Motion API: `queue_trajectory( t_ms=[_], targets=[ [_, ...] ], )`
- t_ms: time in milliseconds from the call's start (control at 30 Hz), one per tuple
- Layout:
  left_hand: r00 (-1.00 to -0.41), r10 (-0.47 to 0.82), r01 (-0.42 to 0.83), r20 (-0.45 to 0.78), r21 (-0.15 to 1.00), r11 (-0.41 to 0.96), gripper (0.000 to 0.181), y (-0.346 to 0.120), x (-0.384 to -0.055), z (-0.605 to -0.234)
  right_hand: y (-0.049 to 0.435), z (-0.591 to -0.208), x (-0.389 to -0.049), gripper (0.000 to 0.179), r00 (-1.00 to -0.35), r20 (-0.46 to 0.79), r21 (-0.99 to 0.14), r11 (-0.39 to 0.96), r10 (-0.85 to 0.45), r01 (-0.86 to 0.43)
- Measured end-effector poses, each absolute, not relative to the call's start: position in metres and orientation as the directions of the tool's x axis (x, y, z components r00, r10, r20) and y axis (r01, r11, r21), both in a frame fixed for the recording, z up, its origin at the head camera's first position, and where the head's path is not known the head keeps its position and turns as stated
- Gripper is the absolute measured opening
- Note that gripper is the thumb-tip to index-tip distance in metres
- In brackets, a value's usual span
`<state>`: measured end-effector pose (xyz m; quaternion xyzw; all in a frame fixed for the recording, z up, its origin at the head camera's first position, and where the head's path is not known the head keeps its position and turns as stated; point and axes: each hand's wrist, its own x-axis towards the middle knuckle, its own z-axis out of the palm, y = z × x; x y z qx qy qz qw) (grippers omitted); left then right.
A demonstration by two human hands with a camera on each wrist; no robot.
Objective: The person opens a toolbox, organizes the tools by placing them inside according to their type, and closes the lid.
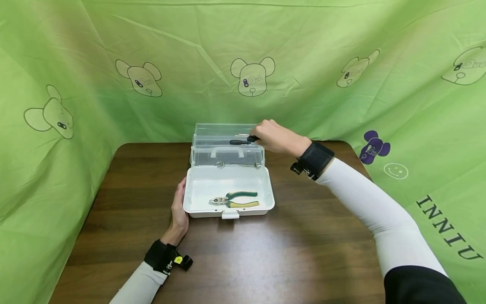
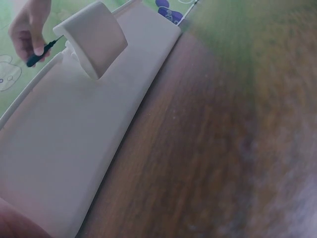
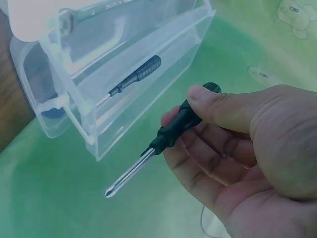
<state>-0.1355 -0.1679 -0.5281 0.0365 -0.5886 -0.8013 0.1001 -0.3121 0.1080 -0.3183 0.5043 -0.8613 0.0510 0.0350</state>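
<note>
My right hand (image 1: 276, 136) pinches the black handle of a short screwdriver (image 3: 181, 121) between thumb and fingers, its metal tip pointing away from the palm. It is beside the raised clear trays at the back of a white toolbox (image 1: 197, 181). A second black-handled screwdriver (image 3: 141, 70) lies in one clear tray (image 3: 129, 119). In a lower tray rests a wrench (image 1: 238, 165). Pliers (image 1: 237, 200) with green and yellow handles lie on the toolbox floor. My left hand (image 1: 180, 213) rests against the box's left side with its fingers along the wall; most of it is hidden in the left wrist view.
The toolbox stands on a dark wooden table (image 1: 133, 219), its latch (image 1: 230, 215) facing me. A green curtain (image 1: 190, 59) with printed bear heads hangs close behind the table and along both sides.
</note>
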Motion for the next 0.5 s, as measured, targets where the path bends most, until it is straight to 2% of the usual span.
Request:
queue_trajectory(
  t_ms=[267, 500],
  targets=[
    [-0.976, -0.209, 0.123, 0.064, 0.951, -0.283, 0.07, -0.168, -0.135, -0.529, 0.084, -0.317, -0.327, 0.039, -0.478, 0.106, -0.053, 0.475, -0.872, -0.878],
    [-0.975, -0.214, 0.128, 0.066, 0.948, -0.292, 0.07, -0.168, -0.136, -0.531, 0.073, -0.32, -0.335, 0.041, -0.493, 0.078, -0.081, 0.488, -0.866, -0.869]
  ],
)
